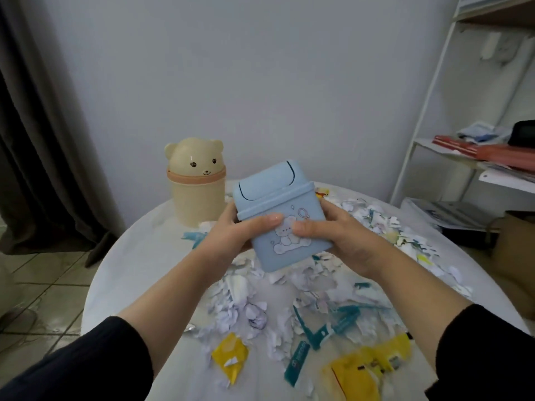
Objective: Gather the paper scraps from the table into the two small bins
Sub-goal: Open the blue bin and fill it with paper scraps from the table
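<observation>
Scrap-strewn round white table (139,250) between curtain (37,125) and shelf (434,117).

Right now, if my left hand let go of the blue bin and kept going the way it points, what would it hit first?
Probably the small blue plastic swing-lid bin itself: the left hand points up and right, already gripping its side. Beyond it lies the right hand. Depth is uncertain.
</observation>
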